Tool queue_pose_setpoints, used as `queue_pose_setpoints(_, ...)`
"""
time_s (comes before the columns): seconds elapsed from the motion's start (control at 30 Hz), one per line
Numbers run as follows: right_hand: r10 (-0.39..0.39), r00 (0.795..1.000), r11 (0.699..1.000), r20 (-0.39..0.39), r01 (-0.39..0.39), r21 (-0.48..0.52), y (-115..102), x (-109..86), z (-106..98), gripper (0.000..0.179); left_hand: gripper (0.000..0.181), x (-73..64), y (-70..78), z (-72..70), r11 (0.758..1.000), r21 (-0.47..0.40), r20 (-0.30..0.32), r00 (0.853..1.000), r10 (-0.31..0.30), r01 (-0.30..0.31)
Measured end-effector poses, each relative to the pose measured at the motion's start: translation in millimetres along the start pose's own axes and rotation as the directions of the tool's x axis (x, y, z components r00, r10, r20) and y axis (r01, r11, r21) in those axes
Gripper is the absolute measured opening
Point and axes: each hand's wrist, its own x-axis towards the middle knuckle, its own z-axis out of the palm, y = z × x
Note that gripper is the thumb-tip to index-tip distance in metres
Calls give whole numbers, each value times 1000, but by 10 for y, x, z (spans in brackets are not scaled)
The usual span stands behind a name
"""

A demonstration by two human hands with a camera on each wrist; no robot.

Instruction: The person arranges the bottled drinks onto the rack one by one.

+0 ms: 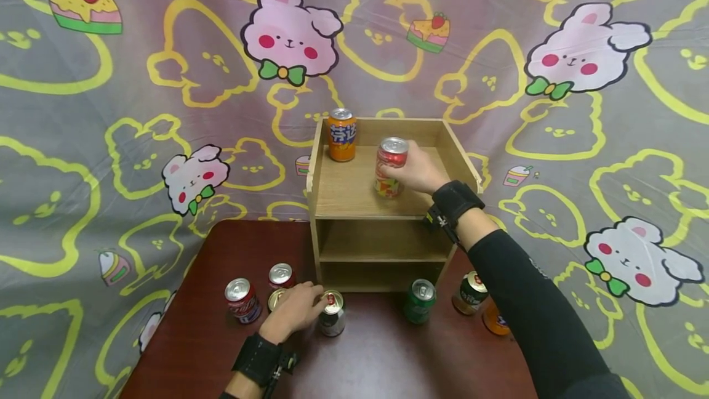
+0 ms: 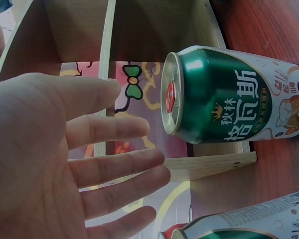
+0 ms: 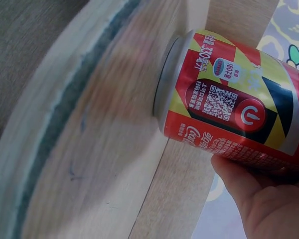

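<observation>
My right hand [image 1: 418,168] grips a red cola can [image 1: 392,157] upright over the top shelf of a small wooden rack [image 1: 354,193]. In the right wrist view, the base of this cola can [image 3: 239,104] is right at the board, and the thumb lies along its side. An orange soda can [image 1: 341,135] stands at the shelf's back left corner. Low over the table, my left hand [image 1: 296,310] has its fingers extended beside a green-and-white can [image 2: 214,94]. A second gold-topped can [image 1: 275,298] is partly hidden behind that hand.
On the dark red table [image 1: 221,251], a red-and-blue can [image 1: 244,305] and another red can [image 1: 281,274] stand at the left. A green can [image 1: 419,303] is before the rack. Farther right are a black-and-gold can [image 1: 469,294] and an orange can [image 1: 494,320] partly behind the right sleeve.
</observation>
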Motion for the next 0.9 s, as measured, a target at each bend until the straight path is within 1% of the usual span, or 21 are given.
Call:
queue_pose_setpoints(0.13, -1, 1000, 1000, 5, 1, 5, 20, 24, 7, 67, 23, 4, 4, 7, 1000, 6, 1, 1000, 11, -11)
queue_pose_setpoints(0.23, -39, 999, 999, 7, 39, 21, 29, 64, 11, 57, 21, 8, -1, 23, 1000, 7, 5, 1000, 9, -9)
queue_pose_setpoints(0.37, -117, 993, 991, 25, 115, 63, 27, 150, 14, 40, 13, 16, -1, 34, 1000, -1, 12, 1000, -2, 2)
queue_pose_setpoints(0.47, -144, 989, 986, 40, 140, 87, 15, 205, 15, 35, 13, 27, -1, 29, 1000, -1, 15, 1000, -9, 9)
queue_pose_setpoints(0.67, -115, 992, 990, 55, 110, 90, 3, 265, 29, 37, 15, 40, -6, 18, 1000, 5, 36, 999, -19, 19)
queue_pose_setpoints(0.77, -97, 994, 991, 56, 92, 93, 8, 281, 35, 39, 14, 41, 0, 6, 1000, -8, 45, 999, -18, 19)
queue_pose_setpoints(0.9, -52, 998, 997, 43, 49, 61, 23, 285, 38, 45, 13, 40, 1, -2, 1000, -13, 49, 999, -18, 18)
